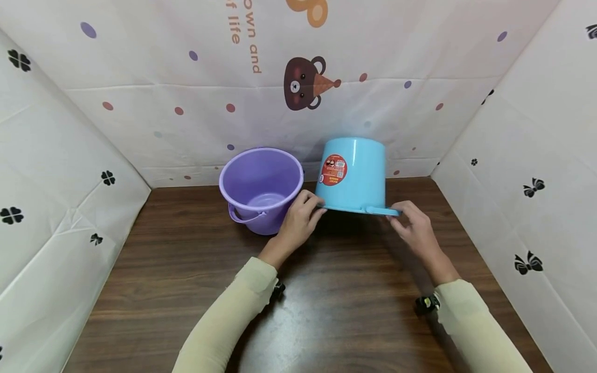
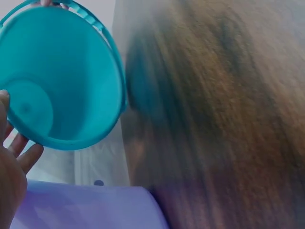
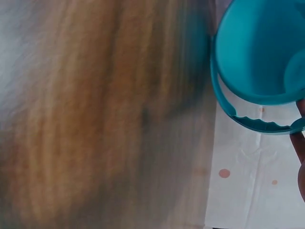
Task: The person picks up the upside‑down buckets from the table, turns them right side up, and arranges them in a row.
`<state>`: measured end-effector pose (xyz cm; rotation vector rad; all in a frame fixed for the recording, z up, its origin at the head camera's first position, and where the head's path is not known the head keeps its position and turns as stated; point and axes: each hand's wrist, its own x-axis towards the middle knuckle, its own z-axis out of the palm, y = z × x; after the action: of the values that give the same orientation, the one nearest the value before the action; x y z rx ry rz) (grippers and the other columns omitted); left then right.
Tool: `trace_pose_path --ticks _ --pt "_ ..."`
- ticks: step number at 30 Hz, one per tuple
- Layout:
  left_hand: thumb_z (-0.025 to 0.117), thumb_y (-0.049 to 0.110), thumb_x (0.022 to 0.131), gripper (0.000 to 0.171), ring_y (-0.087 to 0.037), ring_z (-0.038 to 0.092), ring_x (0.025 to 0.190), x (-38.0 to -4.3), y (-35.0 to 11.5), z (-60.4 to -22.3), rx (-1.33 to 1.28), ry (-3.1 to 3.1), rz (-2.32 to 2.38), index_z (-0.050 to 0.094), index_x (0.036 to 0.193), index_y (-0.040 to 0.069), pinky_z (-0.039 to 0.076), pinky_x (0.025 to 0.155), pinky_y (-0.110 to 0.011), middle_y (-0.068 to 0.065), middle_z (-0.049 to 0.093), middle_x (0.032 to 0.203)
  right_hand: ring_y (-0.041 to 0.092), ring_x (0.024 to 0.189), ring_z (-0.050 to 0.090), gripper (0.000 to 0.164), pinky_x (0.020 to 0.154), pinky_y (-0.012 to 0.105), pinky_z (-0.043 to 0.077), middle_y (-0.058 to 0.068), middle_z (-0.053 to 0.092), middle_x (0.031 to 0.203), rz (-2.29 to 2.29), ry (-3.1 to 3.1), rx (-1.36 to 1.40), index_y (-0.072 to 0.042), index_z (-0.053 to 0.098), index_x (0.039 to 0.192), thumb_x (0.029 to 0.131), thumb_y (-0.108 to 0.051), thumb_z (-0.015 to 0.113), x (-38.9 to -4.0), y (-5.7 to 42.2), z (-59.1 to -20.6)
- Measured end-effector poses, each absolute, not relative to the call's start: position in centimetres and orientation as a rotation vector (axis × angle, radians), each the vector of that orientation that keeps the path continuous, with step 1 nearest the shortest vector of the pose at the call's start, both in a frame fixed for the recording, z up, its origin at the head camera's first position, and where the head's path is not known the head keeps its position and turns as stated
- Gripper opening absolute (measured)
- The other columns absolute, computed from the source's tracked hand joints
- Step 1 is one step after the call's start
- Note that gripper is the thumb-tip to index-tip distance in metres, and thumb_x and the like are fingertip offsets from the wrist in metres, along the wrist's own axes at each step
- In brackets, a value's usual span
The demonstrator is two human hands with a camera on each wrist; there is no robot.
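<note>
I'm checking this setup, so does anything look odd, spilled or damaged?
Yes, the blue bucket is tipped over between the left hand and right hand, its mouth not facing up, while the purple bucket stands upright. The bear print behind lies sideways. No spill or damage shows.

On the patterned cloth (image 1: 200, 129) hung in front of me I read two lines of orange-brown lettering, "own and" (image 1: 254, 59) and "of life" (image 1: 235, 23), both turned sideways and running into the top edge of my head view. The blue bucket (image 1: 366, 173) I hold bears a round red sticker (image 1: 333, 170) with yellow print and a small white patch like a square code, but I find its wording upside down and too small to read.
</note>
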<state>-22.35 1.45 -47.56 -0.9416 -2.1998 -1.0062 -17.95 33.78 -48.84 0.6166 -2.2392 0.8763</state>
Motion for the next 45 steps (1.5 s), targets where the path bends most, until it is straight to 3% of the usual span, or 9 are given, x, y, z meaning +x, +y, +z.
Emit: trace_pose_path --ticks 7,17,34,45 --pt "0.070 0.003 0.097 0.013 -0.020 0.062 0.097 -22.3 1.5 -46.7 -0.928 -2.179 -0.976 0.069 0.109 0.007 0.055 0.084 -0.030 -0.008 0.060 0.105 -0.001 0.097 0.051 0.023 0.088 0.002 0.039 0.012 0.063 0.105 0.944 -2.285 0.511 0.003 0.064 0.106 0.088 0.014 0.072 -18.0 33.6 -47.6" --pt "0.068 -0.003 0.096 0.021 -0.022 0.063 0.095 -22.1 1.6 -46.3 -0.929 -2.116 -0.958 0.071 0.114 0.007 0.056 0.081 -0.031 -0.010 0.061 0.105 0.004 0.088 0.048 0.020 0.069 0.011 0.039 0.012 0.062 0.104 0.949 -2.266 0.506 0.005 0.063 0.107 0.090 0.014 0.069 -17.9 33.5 -46.6" --pt "0.071 -0.002 0.095 0.026 -0.021 0.065 0.092 -21.9 1.6 -45.3 -0.942 -2.112 -0.974 0.072 0.119 0.006 0.056 0.077 -0.031 -0.011 0.064 0.106 -0.001 0.074 0.050 0.024 0.064 0.007 0.041 0.012 0.060 0.096 0.896 -2.318 0.488 0.003 0.064 0.110 0.089 0.010 0.073 -17.5 33.6 -45.2" --pt "0.069 0.000 0.096 0.028 -0.019 0.065 0.091 -21.0 1.3 -45.0 -0.946 -2.171 -0.970 0.070 0.124 0.005 0.056 0.077 -0.031 -0.010 0.063 0.107 0.002 0.076 0.050 0.027 0.064 0.006 0.041 0.012 0.061 0.096 0.857 -2.369 0.538 0.005 0.063 0.111 0.087 0.013 0.073 -16.7 33.8 -44.4"
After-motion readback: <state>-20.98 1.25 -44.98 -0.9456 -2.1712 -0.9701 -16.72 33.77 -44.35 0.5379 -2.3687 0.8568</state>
